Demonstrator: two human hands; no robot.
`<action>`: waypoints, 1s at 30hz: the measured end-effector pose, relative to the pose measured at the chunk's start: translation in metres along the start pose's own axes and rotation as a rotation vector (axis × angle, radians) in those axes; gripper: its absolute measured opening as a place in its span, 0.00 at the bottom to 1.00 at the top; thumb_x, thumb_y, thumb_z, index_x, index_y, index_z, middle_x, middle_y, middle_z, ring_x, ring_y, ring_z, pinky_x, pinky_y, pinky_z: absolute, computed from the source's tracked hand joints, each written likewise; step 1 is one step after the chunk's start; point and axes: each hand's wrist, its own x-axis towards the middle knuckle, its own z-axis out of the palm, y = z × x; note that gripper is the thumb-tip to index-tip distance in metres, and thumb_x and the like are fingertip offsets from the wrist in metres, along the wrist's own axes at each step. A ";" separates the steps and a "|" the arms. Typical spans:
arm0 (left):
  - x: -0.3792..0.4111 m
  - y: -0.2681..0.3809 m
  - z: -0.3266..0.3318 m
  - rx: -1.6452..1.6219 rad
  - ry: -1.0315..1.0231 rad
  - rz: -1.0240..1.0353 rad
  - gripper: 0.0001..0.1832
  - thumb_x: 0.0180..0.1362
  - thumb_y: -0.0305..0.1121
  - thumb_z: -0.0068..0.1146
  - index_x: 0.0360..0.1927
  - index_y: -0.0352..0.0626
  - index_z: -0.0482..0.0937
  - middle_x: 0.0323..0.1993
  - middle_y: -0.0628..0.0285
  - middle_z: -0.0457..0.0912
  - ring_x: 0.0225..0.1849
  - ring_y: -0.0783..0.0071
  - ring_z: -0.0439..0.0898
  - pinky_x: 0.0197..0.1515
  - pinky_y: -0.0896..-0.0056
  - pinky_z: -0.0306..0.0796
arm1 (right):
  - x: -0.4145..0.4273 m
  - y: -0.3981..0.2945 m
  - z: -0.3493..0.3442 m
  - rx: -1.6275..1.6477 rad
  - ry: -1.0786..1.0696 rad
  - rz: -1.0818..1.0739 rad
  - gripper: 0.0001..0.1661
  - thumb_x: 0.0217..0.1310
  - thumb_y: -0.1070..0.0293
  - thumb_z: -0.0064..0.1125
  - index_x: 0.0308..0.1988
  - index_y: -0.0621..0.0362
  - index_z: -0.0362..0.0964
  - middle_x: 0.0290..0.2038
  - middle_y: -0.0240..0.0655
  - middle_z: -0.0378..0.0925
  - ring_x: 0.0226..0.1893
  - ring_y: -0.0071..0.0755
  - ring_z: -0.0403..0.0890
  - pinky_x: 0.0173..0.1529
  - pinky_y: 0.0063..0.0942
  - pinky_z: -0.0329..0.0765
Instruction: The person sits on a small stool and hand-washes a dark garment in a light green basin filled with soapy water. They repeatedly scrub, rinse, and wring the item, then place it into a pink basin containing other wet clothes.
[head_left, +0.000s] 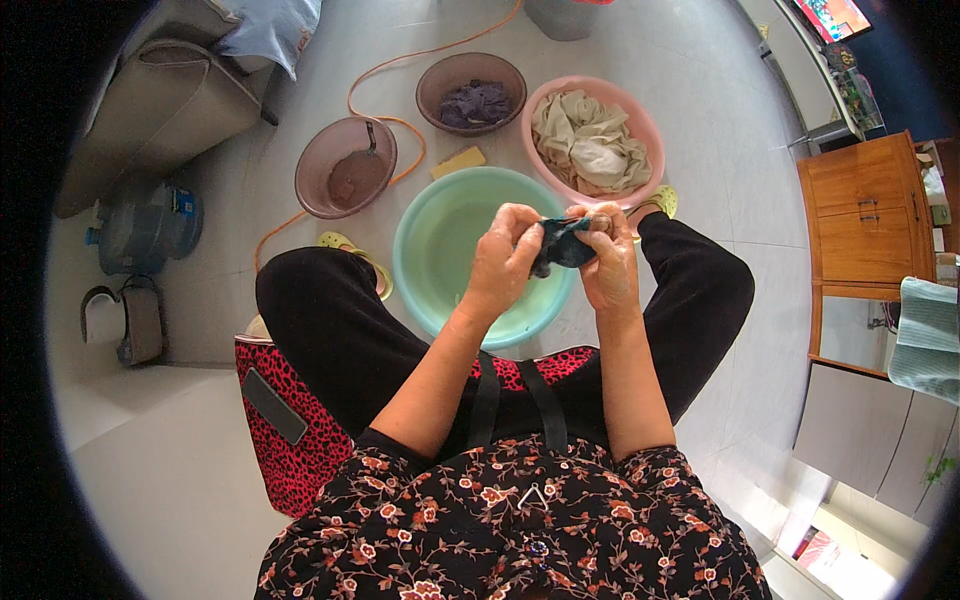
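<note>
Between my two hands is a small dark teal cloth (564, 246), bunched up and partly hidden by fingers. My left hand (504, 259) pinches its left end, and my right hand (611, 255) grips its right end. Whitish suds or wet patches show on the skin of both hands. Below them stands a light green plastic basin (409, 240) with pale greenish water (461, 232) in it. The cloth is held above the basin's right side, apart from the water.
Beyond the green basin are a pink basin (654, 142) of cream fabric (589, 142), a brown basin (427, 90) of dark purple cloth (476, 103) and another brown basin (311, 176). A yellow block (459, 161) lies between them. An orange hose (364, 79) crosses the floor. A phone (275, 406) rests on the red leopard-print seat (259, 465).
</note>
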 end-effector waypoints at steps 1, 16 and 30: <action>0.000 -0.003 -0.001 -0.181 -0.013 -0.090 0.10 0.55 0.27 0.46 0.41 0.38 0.69 0.36 0.63 0.72 0.37 0.79 0.72 0.36 0.80 0.69 | 0.000 -0.001 0.001 0.014 -0.007 0.017 0.13 0.44 0.83 0.47 0.34 0.57 0.62 0.33 0.37 0.72 0.33 0.26 0.72 0.41 0.21 0.71; 0.003 -0.001 0.014 -0.580 0.064 -0.280 0.14 0.60 0.42 0.45 0.32 0.41 0.73 0.25 0.71 0.72 0.26 0.86 0.68 0.29 0.84 0.64 | 0.003 0.000 0.010 -0.308 0.007 0.033 0.08 0.52 0.71 0.58 0.34 0.59 0.68 0.29 0.25 0.71 0.30 0.13 0.70 0.36 0.13 0.68; -0.015 -0.076 0.017 -1.194 0.239 -0.623 0.11 0.58 0.41 0.45 0.35 0.45 0.71 0.34 0.64 0.75 0.36 0.74 0.74 0.41 0.69 0.70 | -0.011 0.044 0.028 -1.885 -0.242 -0.666 0.11 0.56 0.59 0.47 0.28 0.53 0.62 0.15 0.31 0.68 0.14 0.32 0.74 0.15 0.27 0.69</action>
